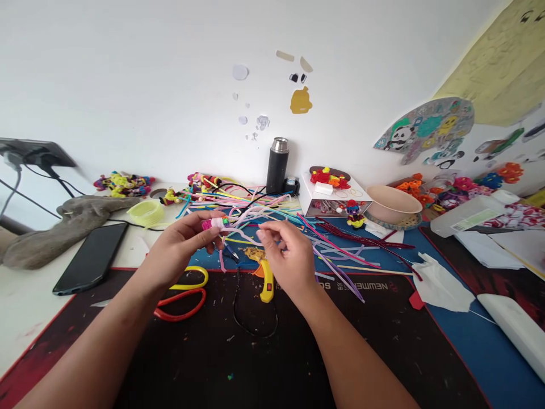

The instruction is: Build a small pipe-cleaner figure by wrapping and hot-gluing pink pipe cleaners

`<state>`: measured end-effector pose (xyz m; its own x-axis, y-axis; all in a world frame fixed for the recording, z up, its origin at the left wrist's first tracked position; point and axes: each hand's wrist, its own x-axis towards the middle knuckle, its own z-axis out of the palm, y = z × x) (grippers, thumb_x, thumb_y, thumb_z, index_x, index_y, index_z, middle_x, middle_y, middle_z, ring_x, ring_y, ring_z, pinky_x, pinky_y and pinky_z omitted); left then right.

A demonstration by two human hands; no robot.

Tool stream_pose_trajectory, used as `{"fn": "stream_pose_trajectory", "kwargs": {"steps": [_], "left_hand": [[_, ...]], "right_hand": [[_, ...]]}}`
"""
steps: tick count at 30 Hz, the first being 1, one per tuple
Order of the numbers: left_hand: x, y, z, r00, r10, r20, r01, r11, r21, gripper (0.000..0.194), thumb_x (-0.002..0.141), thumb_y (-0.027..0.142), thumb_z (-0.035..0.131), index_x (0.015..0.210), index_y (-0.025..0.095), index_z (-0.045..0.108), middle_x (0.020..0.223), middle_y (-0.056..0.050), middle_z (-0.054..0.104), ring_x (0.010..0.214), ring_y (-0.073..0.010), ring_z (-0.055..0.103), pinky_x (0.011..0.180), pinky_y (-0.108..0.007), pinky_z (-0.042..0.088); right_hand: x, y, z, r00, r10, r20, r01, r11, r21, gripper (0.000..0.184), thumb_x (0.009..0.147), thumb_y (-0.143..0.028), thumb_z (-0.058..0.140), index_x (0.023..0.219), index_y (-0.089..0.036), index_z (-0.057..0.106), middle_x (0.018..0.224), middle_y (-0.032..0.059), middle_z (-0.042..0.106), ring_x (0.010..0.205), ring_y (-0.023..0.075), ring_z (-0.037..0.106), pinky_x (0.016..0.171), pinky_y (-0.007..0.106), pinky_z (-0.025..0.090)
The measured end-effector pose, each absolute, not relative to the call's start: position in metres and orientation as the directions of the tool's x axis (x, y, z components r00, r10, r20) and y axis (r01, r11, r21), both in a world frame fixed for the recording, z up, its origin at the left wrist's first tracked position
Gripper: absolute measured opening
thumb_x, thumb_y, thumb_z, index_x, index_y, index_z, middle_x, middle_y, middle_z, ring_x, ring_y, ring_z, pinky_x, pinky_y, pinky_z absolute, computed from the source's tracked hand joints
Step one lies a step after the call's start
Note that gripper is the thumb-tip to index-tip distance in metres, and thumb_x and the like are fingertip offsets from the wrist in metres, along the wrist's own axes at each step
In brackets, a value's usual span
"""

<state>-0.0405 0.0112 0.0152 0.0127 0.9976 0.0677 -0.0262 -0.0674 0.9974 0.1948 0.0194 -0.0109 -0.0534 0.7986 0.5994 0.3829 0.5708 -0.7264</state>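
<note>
My left hand (185, 236) is closed around a small figure wound from pipe cleaners (213, 225), magenta at one end, white in the middle, with a bit of green and orange. A pale lilac pipe cleaner (242, 233) runs from that figure toward my right hand (286, 250), whose thumb and index finger pinch near its end. Just below my hands lies a hot glue gun (267, 281) with a yellow handle and a looped black cord. Scissors with one red and one yellow handle loop (181, 304) rest by my left forearm, partly hidden under it.
Loose pipe cleaners (336, 250) spread behind my hands. A black thermos (277, 167), a white box (334, 196) and a beige bowl (394, 205) stand along the wall. A phone (91, 258) lies at left, finished pipe-cleaner figures (124, 184) behind it. A dark mat (204, 363) covers the front.
</note>
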Motion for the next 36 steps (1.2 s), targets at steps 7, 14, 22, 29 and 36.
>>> {"fn": "stream_pose_trajectory", "kwargs": {"steps": [7,14,22,29,36], "left_hand": [[-0.035,0.005,0.013,0.161,0.984,0.074,0.097,-0.090,0.991,0.040,0.090,0.046,0.086,0.123,0.025,0.078,0.086,-0.002,0.075,0.072,-0.0176,0.068,0.065,-0.028,0.055],[-0.028,0.004,0.019,0.124,0.991,0.049,0.173,-0.070,0.982,0.047,0.085,0.051,0.087,0.120,0.022,0.079,0.087,-0.003,0.078,0.071,-0.0188,0.068,0.065,-0.029,0.055],[-0.018,0.004,0.023,0.041,0.999,0.013,0.238,-0.022,0.971,0.050,0.081,0.060,0.087,0.109,0.019,0.082,0.067,-0.003,0.075,0.062,-0.0217,0.067,0.063,-0.031,0.052],[-0.014,0.006,0.020,0.001,0.999,0.032,0.271,-0.031,0.962,0.047,0.084,0.064,0.082,0.098,0.020,0.081,0.069,-0.004,0.076,0.060,-0.0213,0.067,0.059,-0.031,0.052],[-0.014,0.007,0.017,0.013,1.000,0.005,0.210,-0.008,0.978,0.045,0.084,0.065,0.081,0.090,0.020,0.079,0.069,-0.005,0.076,0.059,-0.0213,0.067,0.056,-0.030,0.053]], "right_hand": [[0.185,0.014,-0.018,-0.253,0.773,0.582,0.506,0.618,-0.601,0.026,0.102,-0.043,0.073,0.117,-0.022,0.073,0.106,0.0081,0.076,0.087,0.0206,0.072,0.073,0.031,0.053],[0.181,0.011,-0.015,-0.324,0.801,0.503,0.538,0.593,-0.599,0.016,0.105,-0.029,0.069,0.091,-0.021,0.071,0.087,0.0016,0.075,0.072,0.0159,0.065,0.068,0.029,0.043],[0.181,0.009,-0.008,-0.341,0.813,0.472,0.438,0.582,-0.685,0.024,0.107,-0.028,0.062,0.086,-0.022,0.072,0.077,-0.0011,0.073,0.069,0.0150,0.064,0.065,0.027,0.040],[0.181,0.011,-0.008,-0.329,0.850,0.412,0.425,0.522,-0.739,0.025,0.107,-0.030,0.063,0.085,-0.023,0.074,0.075,-0.0020,0.073,0.066,0.0145,0.063,0.062,0.026,0.039],[0.178,0.009,-0.014,-0.353,0.830,0.432,0.453,0.555,-0.697,0.024,0.106,-0.027,0.064,0.084,-0.022,0.073,0.076,-0.0016,0.073,0.066,0.0143,0.064,0.063,0.027,0.039]]}}
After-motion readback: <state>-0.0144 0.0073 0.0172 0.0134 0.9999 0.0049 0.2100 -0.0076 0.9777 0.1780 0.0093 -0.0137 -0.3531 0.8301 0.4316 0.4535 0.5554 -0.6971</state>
